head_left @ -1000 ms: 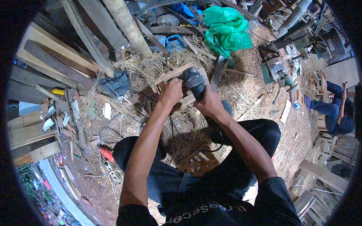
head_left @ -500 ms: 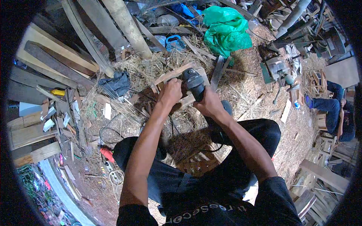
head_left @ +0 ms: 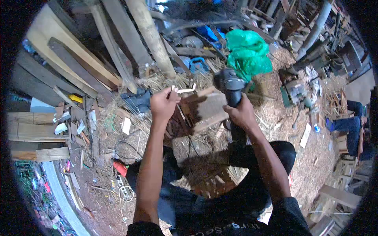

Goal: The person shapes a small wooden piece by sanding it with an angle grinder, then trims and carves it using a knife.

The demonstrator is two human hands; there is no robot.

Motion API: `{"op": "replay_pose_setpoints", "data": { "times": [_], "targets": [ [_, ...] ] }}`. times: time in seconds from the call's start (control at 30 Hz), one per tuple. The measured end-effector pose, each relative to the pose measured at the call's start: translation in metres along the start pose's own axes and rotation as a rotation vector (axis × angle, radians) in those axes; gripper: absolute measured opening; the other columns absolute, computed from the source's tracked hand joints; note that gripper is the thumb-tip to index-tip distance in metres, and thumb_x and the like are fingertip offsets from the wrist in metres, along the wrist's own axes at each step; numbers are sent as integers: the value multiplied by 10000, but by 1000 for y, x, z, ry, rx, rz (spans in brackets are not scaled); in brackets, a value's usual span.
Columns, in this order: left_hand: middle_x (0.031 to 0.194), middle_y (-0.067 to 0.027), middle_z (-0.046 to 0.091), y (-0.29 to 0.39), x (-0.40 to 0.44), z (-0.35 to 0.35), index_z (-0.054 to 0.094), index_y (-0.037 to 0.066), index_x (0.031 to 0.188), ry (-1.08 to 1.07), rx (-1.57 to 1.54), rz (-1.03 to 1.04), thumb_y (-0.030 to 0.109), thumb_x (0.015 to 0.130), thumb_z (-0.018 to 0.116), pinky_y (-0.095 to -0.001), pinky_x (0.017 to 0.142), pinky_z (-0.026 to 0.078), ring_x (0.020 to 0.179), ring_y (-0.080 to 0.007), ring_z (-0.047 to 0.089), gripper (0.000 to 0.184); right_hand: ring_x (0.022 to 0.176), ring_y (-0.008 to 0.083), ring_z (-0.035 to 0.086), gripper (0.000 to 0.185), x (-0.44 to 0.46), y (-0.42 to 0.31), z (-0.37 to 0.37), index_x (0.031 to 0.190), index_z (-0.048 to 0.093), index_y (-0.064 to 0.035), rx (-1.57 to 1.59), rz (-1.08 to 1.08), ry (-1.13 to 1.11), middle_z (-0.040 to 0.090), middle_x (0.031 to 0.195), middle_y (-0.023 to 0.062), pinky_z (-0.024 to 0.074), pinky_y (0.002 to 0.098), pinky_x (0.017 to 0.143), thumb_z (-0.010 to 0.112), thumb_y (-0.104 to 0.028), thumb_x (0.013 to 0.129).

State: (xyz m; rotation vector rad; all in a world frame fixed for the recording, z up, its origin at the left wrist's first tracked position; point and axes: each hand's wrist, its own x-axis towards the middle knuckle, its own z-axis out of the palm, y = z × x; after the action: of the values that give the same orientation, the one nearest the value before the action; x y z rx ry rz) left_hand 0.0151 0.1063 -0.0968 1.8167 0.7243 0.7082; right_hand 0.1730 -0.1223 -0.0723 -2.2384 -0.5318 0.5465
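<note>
My right hand [head_left: 242,113] grips a dark angle grinder [head_left: 233,96] by its body, with the round head [head_left: 228,80] pointing away from me. My left hand [head_left: 162,105] is closed around a small, thin wooden piece [head_left: 173,92] whose end shows above the fingers. Beside these fingertips appears a pale, bent strip [head_left: 187,90]; whether it is part of the held piece I cannot tell. Between and beyond my hands a wooden workpiece with a flat board [head_left: 210,110] rests low over the ground, apart from the grinder. The grinder's disc is not clearly visible.
A green plastic bag [head_left: 249,55] lies beyond the grinder. Planks [head_left: 71,59] lean at the left, near a power strip [head_left: 126,192] with cords. A bench machine [head_left: 295,92] stands at the right, and another person [head_left: 348,128] sits at the far right. Shavings cover the ground.
My hands have moved apart. The grinder has lifted off the workpiece toward the right, and my left hand has come away leftward with the thin wooden piece. The camera view has shifted.
</note>
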Motion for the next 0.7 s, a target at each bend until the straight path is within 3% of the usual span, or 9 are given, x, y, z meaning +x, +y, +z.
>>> {"op": "replay_pose_setpoints", "data": {
  "times": [0.07,0.2,0.37,0.53,0.63,0.67,0.7],
  "targets": [
    [777,-102,682,21,-2,-25,664,-104,923,94,-227,-148,128,940,629,-263,586,568,658,-142,672,235,1000,327,655,755,1,-8,-4,1285,475,56,75,-4,49,656,1070,245,502,415,884,793,-272,684],
    [790,-137,674,39,-4,-71,663,-94,916,217,-405,-161,134,926,650,-296,591,600,658,-183,682,229,821,266,653,670,9,-9,-1,1229,483,78,283,-113,65,665,971,163,529,379,745,800,-205,711],
    [786,-130,672,62,-18,-100,666,-78,923,283,-437,-138,154,932,647,-292,603,593,654,-174,677,233,673,169,625,505,-18,-54,-18,1144,513,17,414,-42,-8,633,823,90,504,320,594,784,-165,759],
    [839,-97,674,67,-37,-108,674,-54,970,333,-452,-55,148,945,628,-269,587,571,679,-146,656,208,635,160,604,428,-39,-67,-21,1102,510,-3,454,-112,-24,622,777,73,493,318,564,762,-145,787],
    [888,-101,675,73,-51,-101,676,-41,1011,516,-208,175,89,928,629,-282,594,552,694,-144,645,161,624,156,596,408,-57,-80,-25,1095,512,-5,460,-97,-32,617,769,71,484,314,552,755,-134,793],
    [913,-118,669,72,-54,-105,678,-21,1044,581,152,284,15,882,643,-306,632,541,736,-173,657,169,621,155,593,405,-64,-84,-27,1095,512,-6,467,-93,-43,615,766,69,481,312,549,753,-131,794],
    [907,-121,666,76,-56,-106,681,-11,1046,603,252,406,5,869,650,-311,648,540,754,-185,662,181,619,154,590,402,-70,-87,-27,1095,513,-7,473,-88,-55,612,762,67,477,310,546,752,-129,795]
  ]
}}
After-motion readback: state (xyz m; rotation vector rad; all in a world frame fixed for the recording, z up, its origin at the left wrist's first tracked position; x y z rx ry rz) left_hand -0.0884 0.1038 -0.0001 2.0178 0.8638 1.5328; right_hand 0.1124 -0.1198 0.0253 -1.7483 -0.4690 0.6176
